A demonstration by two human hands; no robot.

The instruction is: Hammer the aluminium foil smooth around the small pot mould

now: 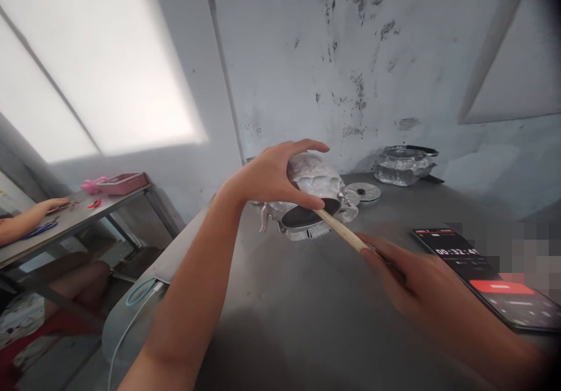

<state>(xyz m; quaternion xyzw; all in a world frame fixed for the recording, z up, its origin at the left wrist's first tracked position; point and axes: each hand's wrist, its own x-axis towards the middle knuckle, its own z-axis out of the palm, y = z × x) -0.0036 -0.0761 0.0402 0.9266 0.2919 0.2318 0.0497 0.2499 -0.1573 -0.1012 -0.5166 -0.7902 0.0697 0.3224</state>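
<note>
A shiny silver pot with a lumpy, creased surface lies tilted on the grey table, its dark round opening facing me. My left hand spans it from the left, fingers over the top and thumb along the rim of the opening. My right hand, slightly blurred, grips a pale wooden stick. The stick's far end meets the opening beside my left thumb; whether it goes inside, I cannot tell. Just behind the pot to the right lies a round silver lid with a dark knob.
A similar silver pot with a black handle stands at the back right by the stained wall. A phone showing a timer lies near my right forearm. At left, a white cable hangs over the table edge; another person's hand rests on another table.
</note>
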